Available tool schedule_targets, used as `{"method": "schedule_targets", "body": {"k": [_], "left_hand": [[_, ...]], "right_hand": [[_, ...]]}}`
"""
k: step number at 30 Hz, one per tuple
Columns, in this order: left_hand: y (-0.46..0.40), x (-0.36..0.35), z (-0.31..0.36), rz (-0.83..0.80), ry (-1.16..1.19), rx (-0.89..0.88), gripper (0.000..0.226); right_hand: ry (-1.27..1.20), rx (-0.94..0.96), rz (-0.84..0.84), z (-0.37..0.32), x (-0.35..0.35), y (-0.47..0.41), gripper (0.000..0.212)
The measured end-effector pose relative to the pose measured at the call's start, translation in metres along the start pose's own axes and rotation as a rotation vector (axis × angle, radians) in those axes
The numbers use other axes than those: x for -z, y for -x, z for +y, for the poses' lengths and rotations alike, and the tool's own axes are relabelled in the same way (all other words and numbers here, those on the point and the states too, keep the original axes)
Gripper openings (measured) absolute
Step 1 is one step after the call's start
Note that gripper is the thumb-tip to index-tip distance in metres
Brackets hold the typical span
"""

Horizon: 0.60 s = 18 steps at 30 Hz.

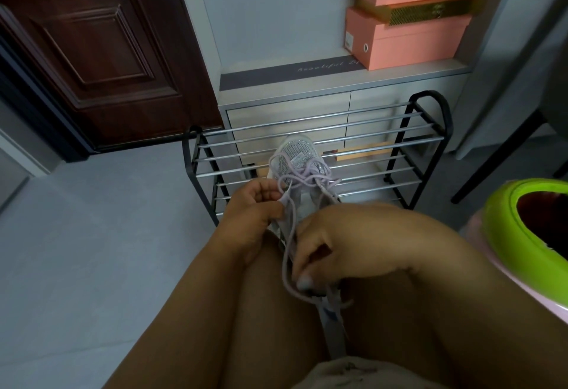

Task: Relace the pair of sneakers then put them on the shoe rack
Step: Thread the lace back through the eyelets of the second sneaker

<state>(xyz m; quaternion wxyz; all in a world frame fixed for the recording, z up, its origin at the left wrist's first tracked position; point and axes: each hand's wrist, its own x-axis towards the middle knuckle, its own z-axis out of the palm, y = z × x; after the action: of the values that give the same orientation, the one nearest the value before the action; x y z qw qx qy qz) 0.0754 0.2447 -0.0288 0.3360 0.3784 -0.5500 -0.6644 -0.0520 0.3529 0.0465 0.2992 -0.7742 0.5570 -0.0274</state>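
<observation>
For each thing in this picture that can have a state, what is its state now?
Sneaker: held over the knees, toe toward the rack, laces loose.
Lace: untied, slack, running between both hands.
Left hand: pinches the lace beside the sneaker.
Right hand: fingers curled round the lace.
Shoe rack: upright, no shoes seen on its bars.
Wooden door: closed.
Pink shoe boxes: stacked, lids on.

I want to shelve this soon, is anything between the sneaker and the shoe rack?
Nothing visible. The sneaker sits just in front of the shoe rack, whose bars look bare; both hands are busy with its lace.
</observation>
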Motion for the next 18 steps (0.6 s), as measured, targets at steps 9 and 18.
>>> {"method": "schedule_targets", "body": {"k": [9,18], "left_hand": [[-0.001,0.0,-0.002,-0.011,0.018,-0.011,0.035],[0.002,0.002,-0.004,0.033,-0.016,-0.106,0.041]], "right_hand": [[0.087,-0.308,0.058,0.003,-0.002,0.0,0.025],[-0.497,-0.293,0.387,0.016,-0.001,-0.008,0.017]]}}
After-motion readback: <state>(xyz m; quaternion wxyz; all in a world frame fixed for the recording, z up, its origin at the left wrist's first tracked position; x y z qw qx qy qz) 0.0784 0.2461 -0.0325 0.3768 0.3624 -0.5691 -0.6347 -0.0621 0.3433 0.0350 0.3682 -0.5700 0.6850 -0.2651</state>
